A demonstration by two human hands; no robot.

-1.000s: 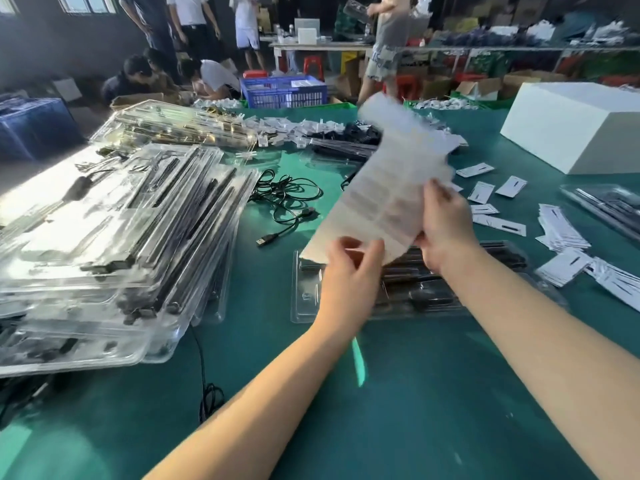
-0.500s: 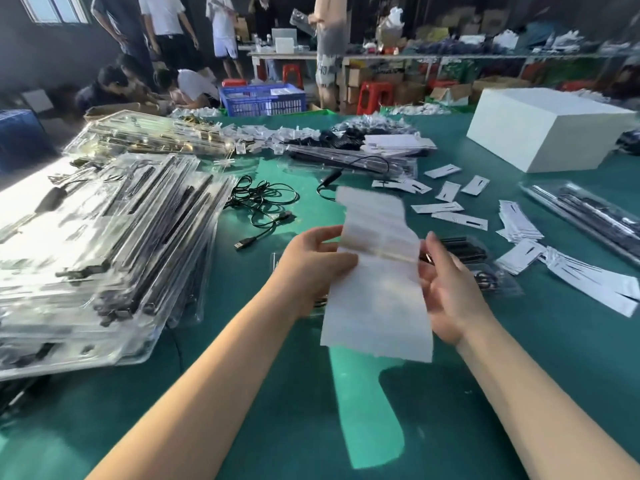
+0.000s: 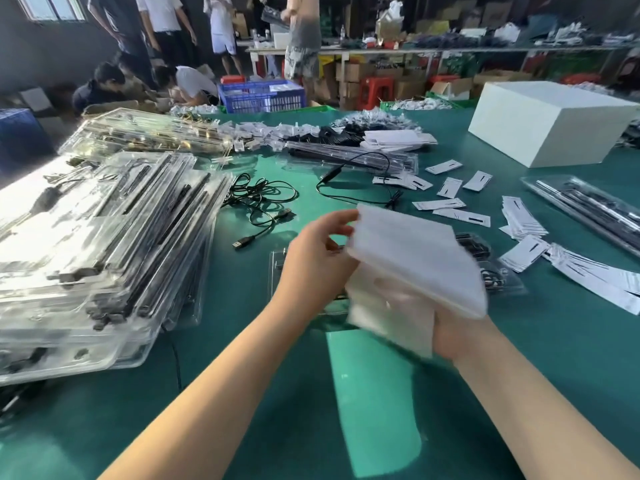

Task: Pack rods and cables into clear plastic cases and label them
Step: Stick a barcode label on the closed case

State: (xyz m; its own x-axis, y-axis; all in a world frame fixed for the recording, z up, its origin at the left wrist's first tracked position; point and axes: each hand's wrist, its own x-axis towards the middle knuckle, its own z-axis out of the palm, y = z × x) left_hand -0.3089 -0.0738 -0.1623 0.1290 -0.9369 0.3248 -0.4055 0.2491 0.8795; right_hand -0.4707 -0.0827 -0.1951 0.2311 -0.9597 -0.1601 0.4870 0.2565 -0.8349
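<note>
A white paper sheet, folded over and blurred, hangs above the green table. My left hand pinches its upper left edge. My right hand holds it from underneath, mostly hidden by the paper. Beneath the sheet lies a clear plastic case with black parts inside, largely covered. Loose black cables lie behind my left hand. A tall stack of filled clear cases stands at the left.
White labels are scattered at the right, next to another packed case. A white box stands at the back right. More cases and small parts line the far edge. Several people work beyond the table near a blue crate.
The sheet was held up unfolded, then lowered flat between both hands. Now it is folded over, with my right hand under it and my left at its upper edge.
</note>
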